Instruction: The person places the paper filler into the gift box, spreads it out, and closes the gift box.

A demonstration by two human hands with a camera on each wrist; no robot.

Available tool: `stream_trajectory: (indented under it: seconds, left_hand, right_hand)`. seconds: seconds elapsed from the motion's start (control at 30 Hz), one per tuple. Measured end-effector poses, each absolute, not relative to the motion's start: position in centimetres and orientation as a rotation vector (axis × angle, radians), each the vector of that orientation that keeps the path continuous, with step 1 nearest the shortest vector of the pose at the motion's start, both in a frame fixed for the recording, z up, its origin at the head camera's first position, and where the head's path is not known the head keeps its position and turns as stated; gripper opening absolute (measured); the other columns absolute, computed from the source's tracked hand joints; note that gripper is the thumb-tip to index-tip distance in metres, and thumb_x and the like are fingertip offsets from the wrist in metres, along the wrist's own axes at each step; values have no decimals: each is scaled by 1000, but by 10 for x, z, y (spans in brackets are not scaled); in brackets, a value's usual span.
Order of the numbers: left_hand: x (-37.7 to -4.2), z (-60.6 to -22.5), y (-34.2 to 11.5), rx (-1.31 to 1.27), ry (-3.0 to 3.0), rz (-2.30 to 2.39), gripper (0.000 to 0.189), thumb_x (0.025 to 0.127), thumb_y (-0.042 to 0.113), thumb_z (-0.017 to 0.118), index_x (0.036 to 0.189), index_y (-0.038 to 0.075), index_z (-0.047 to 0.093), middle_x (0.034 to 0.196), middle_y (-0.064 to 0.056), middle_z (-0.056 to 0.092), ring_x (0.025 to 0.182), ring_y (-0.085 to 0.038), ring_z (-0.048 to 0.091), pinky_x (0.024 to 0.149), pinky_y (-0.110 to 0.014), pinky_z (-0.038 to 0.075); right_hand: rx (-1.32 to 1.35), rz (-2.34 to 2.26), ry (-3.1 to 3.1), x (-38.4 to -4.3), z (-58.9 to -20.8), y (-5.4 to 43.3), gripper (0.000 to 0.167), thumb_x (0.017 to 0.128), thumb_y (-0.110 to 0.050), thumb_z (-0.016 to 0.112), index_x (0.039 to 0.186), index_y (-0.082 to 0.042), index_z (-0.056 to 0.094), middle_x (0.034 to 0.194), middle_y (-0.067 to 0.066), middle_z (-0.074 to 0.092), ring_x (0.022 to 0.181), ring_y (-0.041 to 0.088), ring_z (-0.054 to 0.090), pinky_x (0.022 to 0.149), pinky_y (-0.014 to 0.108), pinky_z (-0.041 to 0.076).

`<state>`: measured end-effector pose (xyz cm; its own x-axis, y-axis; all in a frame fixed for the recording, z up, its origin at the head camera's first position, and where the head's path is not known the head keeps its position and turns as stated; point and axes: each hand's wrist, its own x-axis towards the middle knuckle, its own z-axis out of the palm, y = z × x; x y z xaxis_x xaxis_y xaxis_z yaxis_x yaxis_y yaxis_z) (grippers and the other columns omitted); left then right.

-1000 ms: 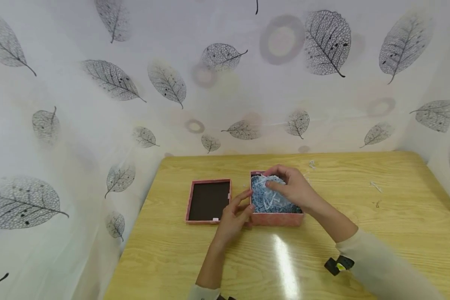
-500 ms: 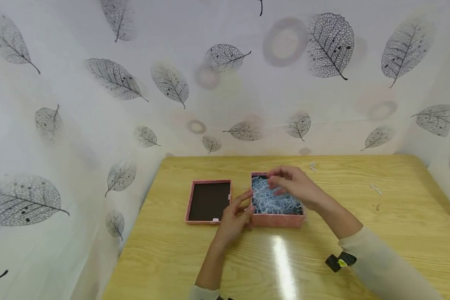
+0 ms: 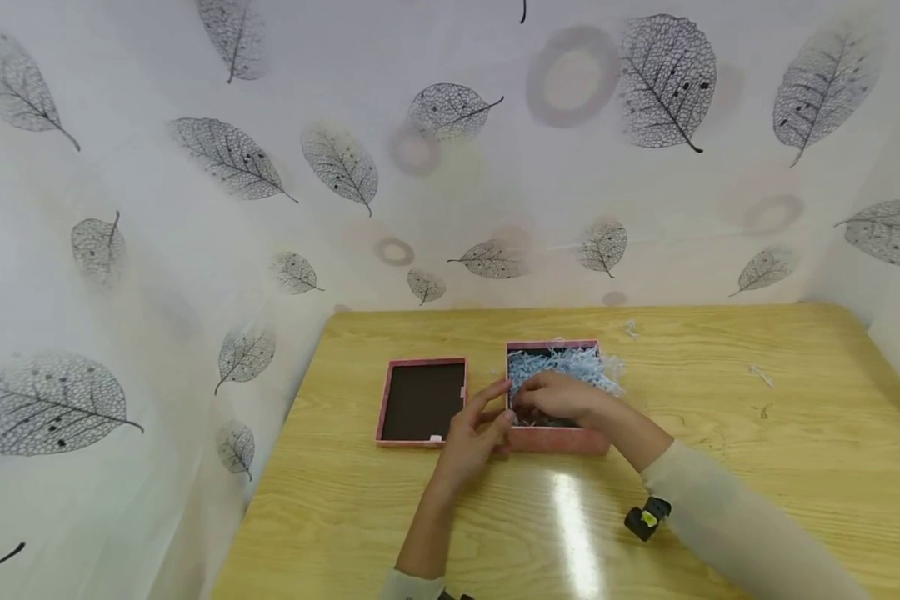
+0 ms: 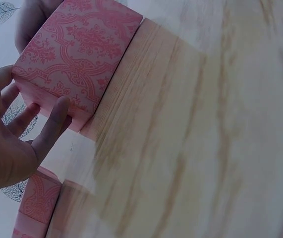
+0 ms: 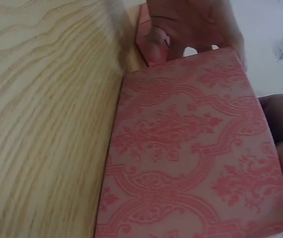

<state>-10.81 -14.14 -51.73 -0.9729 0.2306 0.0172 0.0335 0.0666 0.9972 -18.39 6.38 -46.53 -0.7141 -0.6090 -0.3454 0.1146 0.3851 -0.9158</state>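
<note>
A pink patterned box point(image 3: 558, 441) stands uncovered on the table, its dark inside showing along the front. Pale blue shredded paper point(image 3: 570, 361) is heaped toward its back and right rim. My right hand point(image 3: 558, 395) reaches down into the front left part of the box; its fingertips are hidden, and I cannot tell whether they hold something. Against the box's left end my left hand point(image 3: 468, 437) rests with spread fingers, thumb near the front corner. The left wrist view shows these fingers point(image 4: 52, 124) touching the short end wall.
Left of the box lies a pink-rimmed lid point(image 3: 422, 402), dark inside facing up. White paper scraps point(image 3: 760, 375) are scattered on the wooden table point(image 3: 720, 467) to the right. A leaf-patterned wall covering point(image 3: 450, 192) rises behind the table.
My right hand has moved from above the paper down into the box's front left. The paper now sits bunched toward the back right, baring the dark front. My left hand stays at the box.
</note>
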Motion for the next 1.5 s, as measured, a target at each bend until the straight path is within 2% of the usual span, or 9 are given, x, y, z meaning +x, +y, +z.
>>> stream_trajectory:
  seconds: [0.2,0.33,0.5,0.73,0.87,1.03,1.2,1.37,1.5]
  left_hand:
    - [-108,-516,-141,257,2196,2020,47,108,23,64,154,24,57,160,4,50,107,-24,71,72,-49,66]
    - [-108,-515,-142,250,2217,2004,47,108,23,65,154,25,56,159,3,53,99,-24,72,72,-47,66]
    - [-107,-513,-143,255,2213,2009,48,108,22,64,155,24,56,156,-2,55,90,-21,71,72,-49,66]
    - [-107,-516,-139,295,2195,2016,49,108,21,63,156,20,54,161,5,50,95,-22,71,74,-51,66]
    - [-108,-517,-137,289,2197,2022,48,108,22,64,155,20,55,161,4,51,92,-21,71,72,-50,66]
    - [-108,-515,-136,263,2204,2025,48,107,23,65,154,24,57,160,6,51,104,-24,72,72,-50,66]
    - [-106,-513,-137,259,2215,2019,48,107,20,65,154,22,57,161,7,50,100,-26,73,72,-50,66]
    - [-107,-514,-138,263,2218,2012,48,107,20,65,154,24,56,160,8,51,92,-23,72,73,-51,66]
    - [-107,-516,-139,255,2220,2022,48,107,20,66,154,24,57,159,8,52,85,-22,71,71,-51,66]
  right_hand:
    - [-404,-1520,1791,-188,-443,85,37,113,-12,45,130,17,60,120,26,69,108,32,72,96,43,61]
    - [-431,-1565,1740,-188,-430,93,40,114,-14,44,131,20,56,123,32,66,110,38,71,95,45,62]
    - [-450,-1518,1691,-184,-440,83,37,113,-12,44,129,16,61,118,25,71,109,34,72,97,44,61]
    - [-453,-1376,1910,-182,-461,71,28,107,-12,54,114,4,75,107,14,76,98,23,71,89,36,60]
    - [-442,-1476,1776,-183,-448,88,35,111,-12,47,129,14,63,121,25,70,109,31,71,98,42,60]
    - [-458,-1637,1705,-190,-415,129,47,115,-17,44,140,22,46,134,36,60,121,37,67,106,44,56]
    - [-414,-1729,1779,-194,-404,173,51,116,-23,45,145,19,43,133,25,66,121,31,68,103,39,58]
    - [-297,-1754,1902,-192,-416,206,50,116,-30,45,148,8,44,133,8,64,122,23,66,99,36,59]
    - [-214,-1728,1922,-189,-433,212,53,115,-33,48,153,3,40,151,16,48,132,27,57,103,37,56]
